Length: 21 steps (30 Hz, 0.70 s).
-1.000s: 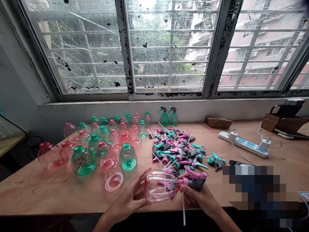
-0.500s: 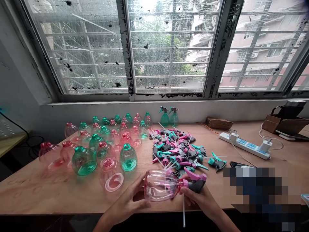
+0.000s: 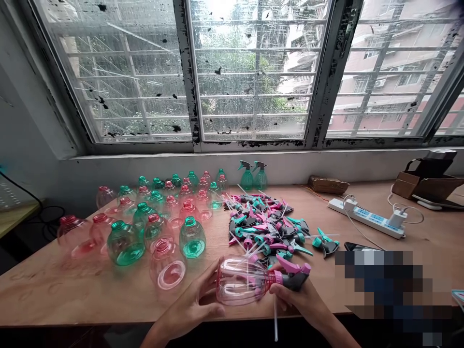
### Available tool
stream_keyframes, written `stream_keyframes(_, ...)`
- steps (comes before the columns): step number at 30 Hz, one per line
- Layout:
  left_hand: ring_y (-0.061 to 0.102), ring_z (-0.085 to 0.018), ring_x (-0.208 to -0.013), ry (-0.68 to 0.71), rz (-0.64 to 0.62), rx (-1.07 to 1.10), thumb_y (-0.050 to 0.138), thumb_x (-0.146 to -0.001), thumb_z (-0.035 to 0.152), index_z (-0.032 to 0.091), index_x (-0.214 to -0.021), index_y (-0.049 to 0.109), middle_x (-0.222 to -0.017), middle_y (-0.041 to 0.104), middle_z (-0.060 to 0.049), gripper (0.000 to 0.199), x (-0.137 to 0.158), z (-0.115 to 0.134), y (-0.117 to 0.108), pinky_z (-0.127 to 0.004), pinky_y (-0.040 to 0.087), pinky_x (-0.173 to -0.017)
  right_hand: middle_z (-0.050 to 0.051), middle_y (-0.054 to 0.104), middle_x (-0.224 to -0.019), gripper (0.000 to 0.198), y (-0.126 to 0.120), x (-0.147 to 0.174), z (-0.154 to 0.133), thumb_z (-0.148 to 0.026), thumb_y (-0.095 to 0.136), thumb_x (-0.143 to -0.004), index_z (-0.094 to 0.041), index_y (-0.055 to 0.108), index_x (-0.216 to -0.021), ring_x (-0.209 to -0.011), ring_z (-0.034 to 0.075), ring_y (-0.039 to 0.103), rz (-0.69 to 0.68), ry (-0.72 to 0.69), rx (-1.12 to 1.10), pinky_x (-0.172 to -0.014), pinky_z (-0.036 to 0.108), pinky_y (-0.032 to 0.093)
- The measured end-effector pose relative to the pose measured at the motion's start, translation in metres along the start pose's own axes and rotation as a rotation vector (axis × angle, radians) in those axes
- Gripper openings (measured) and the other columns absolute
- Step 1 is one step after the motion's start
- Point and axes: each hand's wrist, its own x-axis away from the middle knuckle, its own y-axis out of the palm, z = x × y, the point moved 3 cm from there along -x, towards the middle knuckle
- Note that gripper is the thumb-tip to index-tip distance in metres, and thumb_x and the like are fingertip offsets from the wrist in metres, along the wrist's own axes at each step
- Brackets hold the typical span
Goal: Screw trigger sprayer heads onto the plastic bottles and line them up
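Holds a clear pink bottle point(image 3: 239, 287) on its side above the near edge of the table point(image 3: 90, 299), neck to the right. Cups its base with a half-open left hand point(image 3: 190, 300), and pinches its pink-and-black spray head point(image 3: 296, 276) at the collar with the right hand point(image 3: 299, 296), closed, above a pale straw point(image 3: 276, 321) hanging down. Has a pile of loose spray heads point(image 3: 266, 223) just beyond, open pink and green bottles point(image 3: 192, 237) to the left, and two green sprayers point(image 3: 247, 179) on the far side.
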Motion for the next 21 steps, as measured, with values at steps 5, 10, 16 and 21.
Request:
stream_keyframes(5,0.047,-0.034,-0.149,0.026,-0.006,-0.053,0.082,-0.089,0.035,0.041,-0.164,0.021,-0.162,0.051,-0.007,0.097,-0.001,0.008,0.006,-0.053,0.033,-0.125,-0.002,0.066,-0.061,0.049,0.000,-0.001,-0.002,-0.055,0.089,-0.078,-0.018,0.066,-0.101,-0.044,0.009,0.047,0.028,-0.018,-0.069,-0.043,0.022,0.038)
stream_keyframes(10,0.049,-0.032,-0.146,0.023,-0.018,-0.027,0.084,-0.087,0.032,0.042,-0.165,0.009,-0.159,0.053,-0.008,0.109,0.000,0.009,0.008,-0.053,0.035,-0.124,-0.003,0.065,-0.059,0.052,0.000,-0.001,0.001,-0.056,0.089,-0.076,-0.018,0.068,-0.103,-0.044,0.011,0.050,0.012,0.001,-0.016,-0.044,0.022,0.037)
stream_keyframes(16,0.047,-0.037,-0.146,-0.002,-0.018,0.025,0.091,-0.075,0.046,0.037,-0.161,0.036,-0.157,0.053,-0.010,0.102,-0.001,0.002,0.001,-0.057,0.029,-0.126,-0.007,0.058,-0.053,0.051,-0.001,0.000,0.002,-0.054,0.089,-0.077,-0.019,0.068,-0.107,-0.045,0.011,0.048,-0.021,-0.006,0.009,-0.047,0.022,0.034)
stream_keyframes(21,0.044,-0.033,-0.148,-0.006,-0.015,-0.095,0.089,-0.081,0.034,0.041,-0.163,0.025,-0.155,0.054,-0.007,0.104,-0.001,0.009,0.005,-0.053,0.029,-0.126,-0.003,0.065,-0.061,0.045,-0.002,-0.002,0.000,-0.051,0.088,-0.080,-0.017,0.068,-0.103,-0.045,0.010,0.050,0.003,-0.029,-0.061,-0.045,0.022,0.033)
